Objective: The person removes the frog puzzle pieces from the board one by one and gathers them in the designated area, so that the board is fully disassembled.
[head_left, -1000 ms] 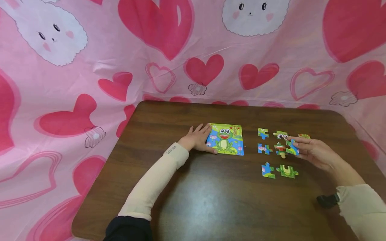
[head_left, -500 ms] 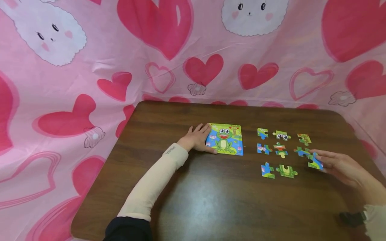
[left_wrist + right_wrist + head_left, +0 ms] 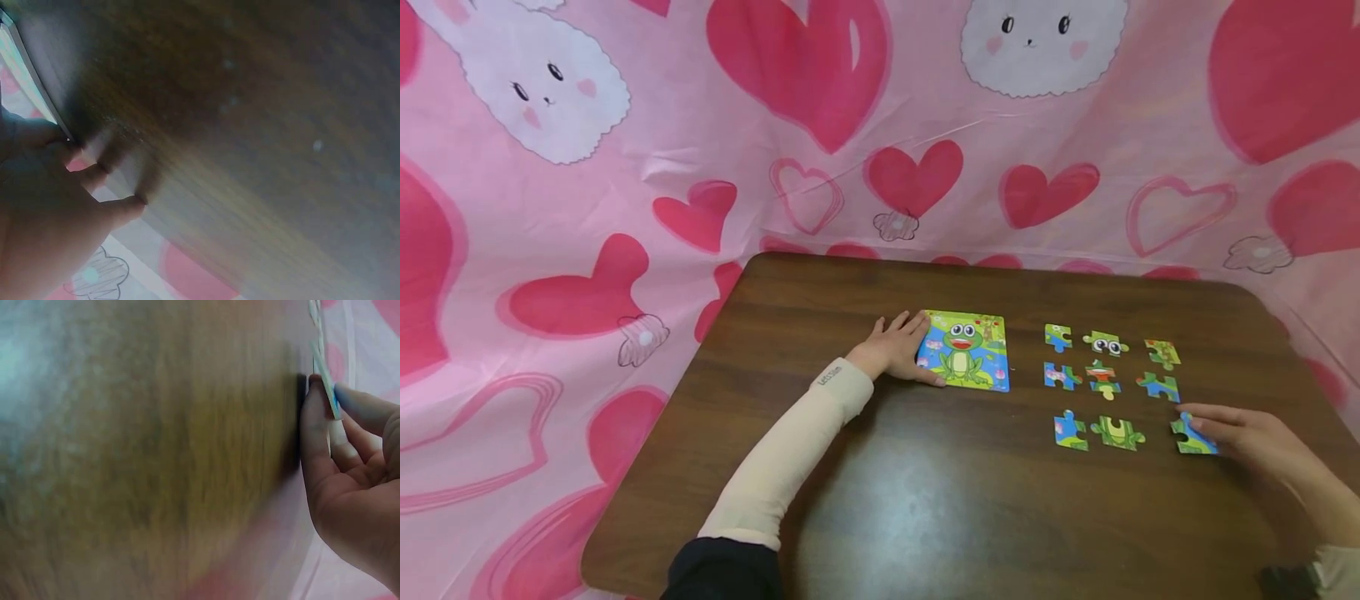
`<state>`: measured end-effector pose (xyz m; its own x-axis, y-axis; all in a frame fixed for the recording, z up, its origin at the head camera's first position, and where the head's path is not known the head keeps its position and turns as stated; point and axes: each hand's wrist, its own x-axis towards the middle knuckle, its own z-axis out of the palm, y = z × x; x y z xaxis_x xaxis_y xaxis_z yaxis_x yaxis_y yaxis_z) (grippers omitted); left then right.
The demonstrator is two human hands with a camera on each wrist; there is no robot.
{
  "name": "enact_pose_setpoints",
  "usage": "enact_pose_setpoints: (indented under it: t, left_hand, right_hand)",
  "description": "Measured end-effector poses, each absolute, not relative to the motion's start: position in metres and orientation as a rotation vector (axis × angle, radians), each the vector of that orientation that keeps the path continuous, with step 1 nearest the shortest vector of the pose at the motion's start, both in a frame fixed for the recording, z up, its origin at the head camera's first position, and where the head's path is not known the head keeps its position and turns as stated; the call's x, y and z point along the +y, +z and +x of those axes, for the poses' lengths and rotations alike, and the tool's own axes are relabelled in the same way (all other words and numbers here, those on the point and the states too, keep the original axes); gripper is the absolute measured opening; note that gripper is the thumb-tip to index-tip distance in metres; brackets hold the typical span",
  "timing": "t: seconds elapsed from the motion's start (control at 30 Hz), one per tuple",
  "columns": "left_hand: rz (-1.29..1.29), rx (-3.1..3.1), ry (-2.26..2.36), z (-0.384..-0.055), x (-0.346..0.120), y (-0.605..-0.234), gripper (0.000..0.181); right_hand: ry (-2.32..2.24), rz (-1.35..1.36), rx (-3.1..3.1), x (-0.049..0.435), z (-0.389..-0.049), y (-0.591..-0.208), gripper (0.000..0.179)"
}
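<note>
My left hand (image 3: 897,347) rests with spread fingers on the left edge of a square frog picture board (image 3: 996,367). In the left wrist view the fingers of this hand (image 3: 50,206) reach to the tabletop beside the board's edge. My right hand (image 3: 1255,437) pinches a blue and green jigsaw piece (image 3: 1197,442) between thumb and fingers, low over the table at the lower right of the other pieces. The right wrist view shows that piece (image 3: 331,400) edge-on and slightly tilted. Just above it lies a blue and green piece (image 3: 1159,387).
Several loose jigsaw pieces lie in spaced rows right of the board, among them the frog-eyes piece (image 3: 1105,343), the mouth piece (image 3: 1102,382) and the belly piece (image 3: 1117,434). Behind the brown wooden table (image 3: 880,500) hangs a pink heart-patterned cloth (image 3: 820,200).
My right hand has moved right and toward the front with the pinched piece, uncovering the right-hand pieces of the upper and middle rows. The left hand stays on the board.
</note>
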<state>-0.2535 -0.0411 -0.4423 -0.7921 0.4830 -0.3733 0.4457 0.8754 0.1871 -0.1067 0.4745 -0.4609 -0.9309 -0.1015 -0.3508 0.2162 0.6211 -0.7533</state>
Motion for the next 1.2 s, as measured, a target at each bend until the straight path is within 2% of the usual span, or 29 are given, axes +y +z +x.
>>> enact_pose_setpoints:
  t: [0.1, 0.2, 0.7, 1.2]
  left_hand:
    - [0.672, 2.637, 0.111, -0.253, -0.043, -0.443, 0.122]
    - [0.658, 2.643, 0.099, -0.251, -0.044, -0.443, 0.122]
    - [0.649, 2.658, 0.130, -0.251, -0.041, -0.441, 0.122]
    - [0.654, 2.638, 0.138, -0.251, -0.038, -0.442, 0.122]
  right_hand:
    - [-0.933, 0.096, 2.640, 0.465, -0.107, -0.457, 0.058]
    - [-0.860, 0.088, 2.684, 0.459, -0.107, -0.453, 0.064]
    - [-0.806, 0.107, 2.853, 0.443, -0.096, -0.451, 0.058]
    - [-0.725, 0.130, 2.934, 0.453, -0.089, -0.447, 0.048]
